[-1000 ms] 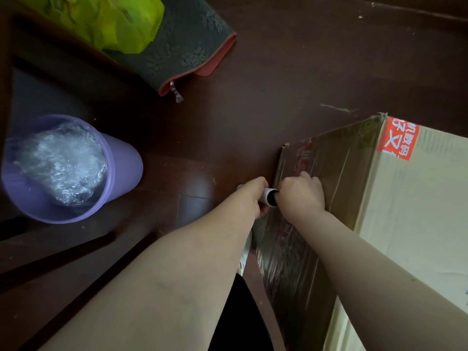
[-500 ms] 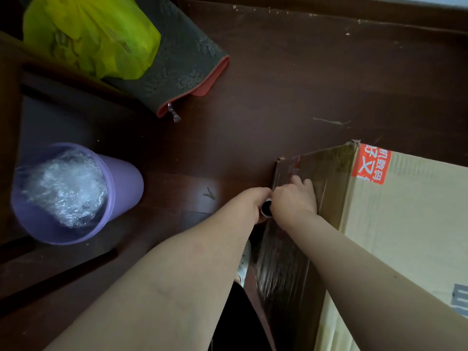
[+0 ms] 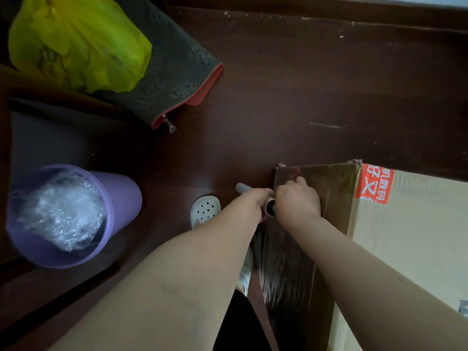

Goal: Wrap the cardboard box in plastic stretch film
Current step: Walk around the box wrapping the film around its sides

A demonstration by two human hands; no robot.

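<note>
Fingers of L hand (image 3: 254, 201) grip film roll (image 3: 241, 187); R hand's (image 3: 297, 201) unclear, against box (image 3: 410, 239); dark wood floor (image 3: 278, 97).

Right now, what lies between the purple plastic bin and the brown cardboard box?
Head view: a white perforated clog on the dark floor, and the left hand gripping the grey film roll.

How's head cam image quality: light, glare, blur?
Head view: dim, floor almost black; glare streaks on the film over the box side; plastic in the bin glints; left hand and right hand at the roll slightly soft; wide angle swells the near forearms.
</note>
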